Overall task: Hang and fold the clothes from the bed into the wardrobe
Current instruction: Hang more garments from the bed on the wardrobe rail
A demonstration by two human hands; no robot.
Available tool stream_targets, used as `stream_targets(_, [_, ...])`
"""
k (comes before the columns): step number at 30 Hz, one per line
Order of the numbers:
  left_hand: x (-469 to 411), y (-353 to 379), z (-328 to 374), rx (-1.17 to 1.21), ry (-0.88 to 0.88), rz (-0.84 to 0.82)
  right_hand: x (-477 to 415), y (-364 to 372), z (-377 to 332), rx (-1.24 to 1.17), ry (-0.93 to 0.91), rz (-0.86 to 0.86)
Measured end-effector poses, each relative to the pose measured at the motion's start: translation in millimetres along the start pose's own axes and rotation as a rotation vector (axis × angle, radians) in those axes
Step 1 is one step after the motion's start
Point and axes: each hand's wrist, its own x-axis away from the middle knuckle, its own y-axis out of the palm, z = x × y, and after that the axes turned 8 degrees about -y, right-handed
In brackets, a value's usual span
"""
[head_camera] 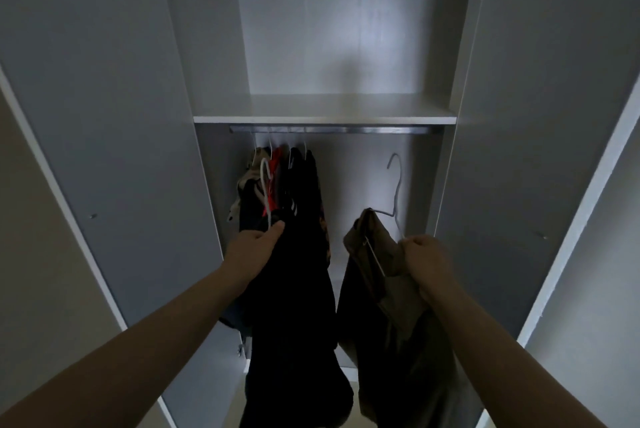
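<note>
Your left hand (258,247) has its fingers (277,228) curled round a white hanger (266,192) carrying a black garment (294,323), right in front of the clothes (249,181) hung at the left end of the rail (346,130). Your right hand (426,258) grips brown trousers (377,265) on a second hanger (397,192), below the rail.
</note>
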Motion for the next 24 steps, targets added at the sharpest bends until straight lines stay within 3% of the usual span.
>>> stream_targets(9, [-63, -2, -10, -0.003, 0.087, -0.060, -36, 50, -11, 0.151, 0.009, 0.080])
stream_targets(24, [-126, 11, -32, 0.011, 0.166, -0.119, -78, 100, 8, 0.088, 0.040, 0.146])
